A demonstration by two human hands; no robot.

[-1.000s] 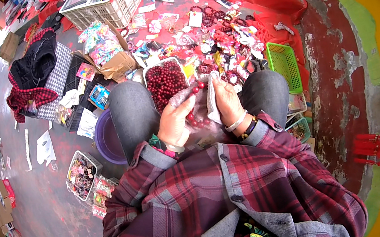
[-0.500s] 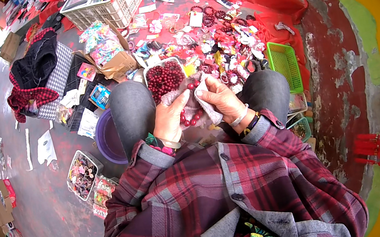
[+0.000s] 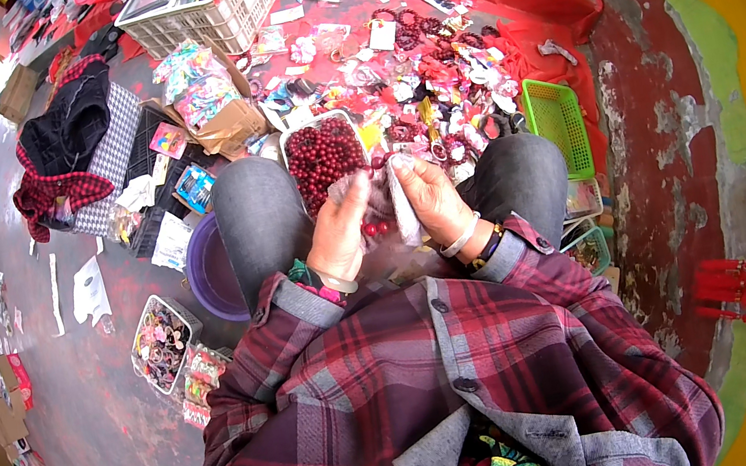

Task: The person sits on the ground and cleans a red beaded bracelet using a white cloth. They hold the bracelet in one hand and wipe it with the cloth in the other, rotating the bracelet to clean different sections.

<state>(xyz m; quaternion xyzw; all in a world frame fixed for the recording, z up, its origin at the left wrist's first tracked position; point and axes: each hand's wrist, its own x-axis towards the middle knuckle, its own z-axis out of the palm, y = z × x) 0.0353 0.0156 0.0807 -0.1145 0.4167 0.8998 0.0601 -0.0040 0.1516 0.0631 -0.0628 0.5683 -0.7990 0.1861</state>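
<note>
Between my knees, my left hand (image 3: 336, 242) and my right hand (image 3: 437, 206) are closed on a greyish-pink cloth (image 3: 404, 209). A string of dark red beads (image 3: 376, 228) is held in the cloth; a few beads show below it and at the top between my fingers. The rest of the string is covered by cloth and fingers. Just beyond my left hand stands a white basket (image 3: 358, 126) heaped with similar dark red beads (image 3: 324, 158).
Small packaged trinkets (image 3: 441, 111) cover the red cloth ahead. A green basket (image 3: 559, 135) stands by my right knee, a purple basin (image 3: 212, 271) by my left. Further left are a basket of hair ties (image 3: 163, 345) and an open carton (image 3: 235, 129). A peeling wall (image 3: 659, 183) runs along the right.
My hands have shifted slightly on the cloth, the right thumb now higher. Fewer red beads show below the cloth than before.
</note>
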